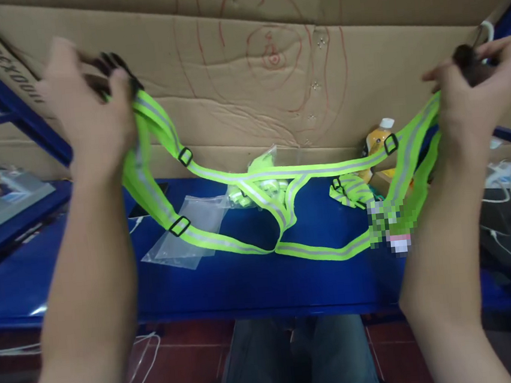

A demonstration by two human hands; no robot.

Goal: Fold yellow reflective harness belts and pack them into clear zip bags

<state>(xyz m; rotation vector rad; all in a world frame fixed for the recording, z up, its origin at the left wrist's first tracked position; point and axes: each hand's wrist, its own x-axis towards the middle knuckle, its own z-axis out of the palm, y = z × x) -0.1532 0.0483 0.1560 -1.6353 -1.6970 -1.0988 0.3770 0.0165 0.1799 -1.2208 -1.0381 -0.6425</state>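
A neon-yellow reflective harness (pixel 325 168) with grey stripes and black slider buckles hangs stretched between my two raised hands, above the blue shelf. My left hand (pixel 87 93), slightly blurred, is closed around dark buckle pieces and strap at one end. At the other end my right hand (pixel 482 82) pinches a dark piece, and yellow straps drop from it. The harness straps meet in a Y shape at the middle. Behind it, a clear bag (pixel 260 191) contains folded yellow straps, and another bundled yellow strap (pixel 352 191) lies to its right.
Flat clear plastic bags (pixel 191 228) lie on the blue shelf (pixel 256 288). An orange-labelled bottle (pixel 377 140) with a white cap stands near the cardboard back wall (pixel 156 50), which bears red pen drawings. Power strips (pixel 7 197) and cables sit at the left; more cables lie right.
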